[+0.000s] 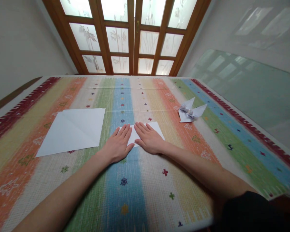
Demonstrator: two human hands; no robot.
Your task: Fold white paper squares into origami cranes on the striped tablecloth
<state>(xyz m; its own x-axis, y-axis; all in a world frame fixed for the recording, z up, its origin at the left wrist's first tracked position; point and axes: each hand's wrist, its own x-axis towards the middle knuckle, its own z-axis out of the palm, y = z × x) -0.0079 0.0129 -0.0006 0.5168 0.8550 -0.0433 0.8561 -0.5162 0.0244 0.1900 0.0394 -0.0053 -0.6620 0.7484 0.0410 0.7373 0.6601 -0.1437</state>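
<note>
A white sheet of paper, smaller than the one at the left and seemingly folded, lies flat under both of my hands. My left hand rests palm down on its left part, fingers stretched out and pointing away from me. On its middle and right part lies my right hand, also flat, with the thumb pointing left. The two hands almost meet at the fingertips, and they cover much of the paper. Nothing is gripped by either hand.
To the left lies a larger white paper sheet with a faint crease and one ragged edge. Folded paper cranes stand at the right. A striped tablecloth covers the table. Beyond it are wooden doors with glass panes.
</note>
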